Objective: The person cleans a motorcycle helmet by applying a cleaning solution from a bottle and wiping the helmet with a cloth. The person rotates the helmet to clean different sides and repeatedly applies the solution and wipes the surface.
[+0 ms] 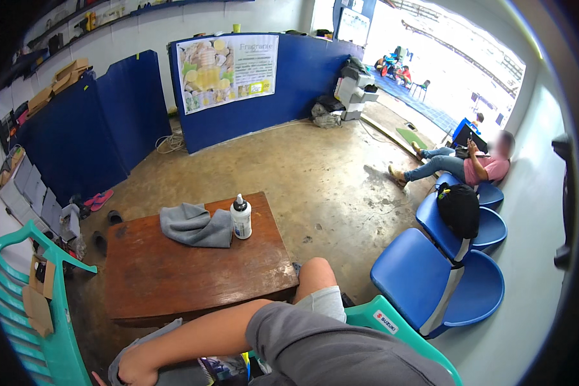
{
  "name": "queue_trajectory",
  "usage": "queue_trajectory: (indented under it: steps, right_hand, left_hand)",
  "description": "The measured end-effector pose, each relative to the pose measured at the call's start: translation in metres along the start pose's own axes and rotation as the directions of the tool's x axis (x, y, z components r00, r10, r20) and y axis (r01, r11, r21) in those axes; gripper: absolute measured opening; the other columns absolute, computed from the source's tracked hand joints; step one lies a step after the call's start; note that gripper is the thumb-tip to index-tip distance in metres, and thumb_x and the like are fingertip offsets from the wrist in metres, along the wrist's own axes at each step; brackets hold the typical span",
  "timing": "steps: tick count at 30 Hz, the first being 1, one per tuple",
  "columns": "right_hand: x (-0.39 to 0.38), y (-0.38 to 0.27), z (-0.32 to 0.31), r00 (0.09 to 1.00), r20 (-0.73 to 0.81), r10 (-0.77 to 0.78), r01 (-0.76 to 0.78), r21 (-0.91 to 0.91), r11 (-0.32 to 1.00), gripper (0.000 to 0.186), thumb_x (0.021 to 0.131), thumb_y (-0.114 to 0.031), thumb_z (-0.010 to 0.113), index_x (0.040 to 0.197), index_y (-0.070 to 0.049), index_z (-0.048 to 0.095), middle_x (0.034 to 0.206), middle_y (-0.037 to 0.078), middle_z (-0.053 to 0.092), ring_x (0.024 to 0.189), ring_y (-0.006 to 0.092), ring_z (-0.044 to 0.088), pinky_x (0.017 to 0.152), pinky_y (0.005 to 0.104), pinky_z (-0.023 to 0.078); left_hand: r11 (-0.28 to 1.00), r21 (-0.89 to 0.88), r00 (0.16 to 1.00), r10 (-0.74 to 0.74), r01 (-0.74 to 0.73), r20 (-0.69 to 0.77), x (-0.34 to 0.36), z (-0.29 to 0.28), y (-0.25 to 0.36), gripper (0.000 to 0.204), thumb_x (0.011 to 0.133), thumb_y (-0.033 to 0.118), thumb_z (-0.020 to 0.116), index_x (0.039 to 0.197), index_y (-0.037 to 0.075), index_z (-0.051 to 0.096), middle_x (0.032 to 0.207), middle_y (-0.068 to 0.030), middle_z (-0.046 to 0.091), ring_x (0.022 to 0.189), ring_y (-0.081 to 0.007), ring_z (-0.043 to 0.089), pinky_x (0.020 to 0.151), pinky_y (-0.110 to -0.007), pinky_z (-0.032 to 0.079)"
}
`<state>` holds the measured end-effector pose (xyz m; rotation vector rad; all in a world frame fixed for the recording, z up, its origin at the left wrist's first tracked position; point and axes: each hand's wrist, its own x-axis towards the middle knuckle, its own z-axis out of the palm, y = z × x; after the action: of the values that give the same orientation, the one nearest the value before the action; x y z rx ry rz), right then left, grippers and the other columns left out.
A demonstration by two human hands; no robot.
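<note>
My right arm, in a dark grey sleeve, reaches across the lower edge to the left. My right hand [138,368] is bent down with its fingers curled into grey fabric [164,332], just below the front edge of a brown wooden table [193,280]. Only a fingertip of my left hand [98,379] shows at the bottom edge, beside that fabric; its other fingers are out of sight. A colourful printed item [228,369] lies partly hidden under my forearm. On the table a crumpled grey cloth [196,225] lies beside an upright white bottle [241,219] with a black cap and white nozzle.
A green plastic chair [19,302] with torn cardboard [37,312] stands left. Blue seats [412,273] line the right wall, one bearing a black backpack [458,209]; a seated person [489,166] is farther back. Blue partitions [309,71] stand behind. Slippers [100,242] lie near the table.
</note>
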<state>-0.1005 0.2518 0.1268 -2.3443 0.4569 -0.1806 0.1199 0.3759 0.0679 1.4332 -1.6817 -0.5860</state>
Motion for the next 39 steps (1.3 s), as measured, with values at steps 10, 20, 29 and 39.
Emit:
queue_trajectory:
  steps: [10, 20, 29, 39]
  right_hand:
    - [-0.113, 0.003, 0.025, 0.710, -0.464, -0.530, 0.446, -0.286, 0.848, 0.045, 0.089, -0.041, 0.069, 0.062, -0.004, 0.071, 0.069, 0.021, 0.068, 0.071, 0.0416, 0.064, 0.073, 0.0532, 0.051]
    - [-0.110, -0.062, 0.022, 0.929, -0.163, -0.332, 0.256, -0.366, 0.895, 0.035, 0.092, -0.036, 0.065, 0.080, -0.007, 0.081, 0.091, 0.008, 0.077, 0.103, 0.0284, 0.068, 0.102, 0.0421, 0.047]
    - [-0.065, -0.019, -0.020, 0.985, -0.170, 0.006, -0.032, -0.150, 0.988, 0.045, 0.100, -0.033, 0.055, 0.081, 0.004, 0.073, 0.089, 0.027, 0.072, 0.091, 0.0437, 0.070, 0.089, 0.0515, 0.054]
    - [-0.058, 0.069, -0.013, 0.971, -0.228, 0.077, -0.015, 0.263, 0.965, 0.039, 0.108, -0.039, 0.048, 0.117, -0.010, 0.073, 0.110, 0.027, 0.065, 0.107, 0.0438, 0.063, 0.093, 0.0489, 0.049]
  left_hand:
    - [0.978, -0.207, 0.997, 0.028, -0.013, 0.070, 0.015, -0.006, -0.025, 0.124, 0.081, 0.082, 0.071, 0.167, 0.004, 0.028, 0.170, -0.0238, 0.031, 0.149, -0.0372, 0.041, 0.121, -0.053, 0.035]
    - [0.961, -0.236, 0.988, -0.130, 0.147, 0.088, 0.011, 0.013, 0.030, 0.159, 0.063, 0.106, 0.054, 0.172, 0.002, 0.002, 0.139, -0.0198, 0.061, 0.128, -0.0300, 0.061, 0.112, -0.044, 0.043]
    - [0.980, -0.169, 0.994, -0.101, 0.107, 0.044, 0.016, 0.015, 0.026, 0.162, 0.061, 0.104, 0.059, 0.171, 0.001, -0.001, 0.139, -0.0225, 0.060, 0.129, -0.0321, 0.060, 0.114, -0.043, 0.042]
    - [0.924, -0.327, 0.980, -0.190, 0.197, 0.055, 0.012, 0.007, 0.020, 0.157, 0.064, 0.099, 0.067, 0.170, -0.001, 0.008, 0.145, -0.0219, 0.060, 0.136, -0.0325, 0.058, 0.118, -0.045, 0.043]
